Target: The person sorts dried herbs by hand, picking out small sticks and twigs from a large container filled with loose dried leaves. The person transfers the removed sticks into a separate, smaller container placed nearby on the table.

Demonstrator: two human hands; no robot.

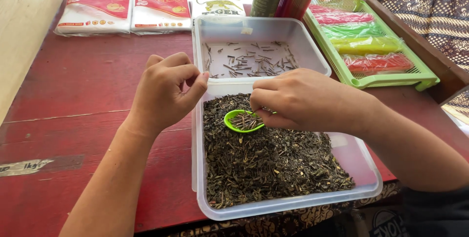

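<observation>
Scoop (243, 121), green, lies roughly level over the dried leaves (268, 159), bowl pointing left, handle pinched in the right hand (298, 99). Left hand (163, 90) curled, thumb meeting fingers, holding nothing visible.

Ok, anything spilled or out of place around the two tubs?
Nothing stands out. Leaves stay inside the near tub, stems inside the far tub. The right hand holds the green scoop level over the leaves.

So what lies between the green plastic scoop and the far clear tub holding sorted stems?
Head view: only dark loose tea leaves and the tubs' touching rims.
</observation>
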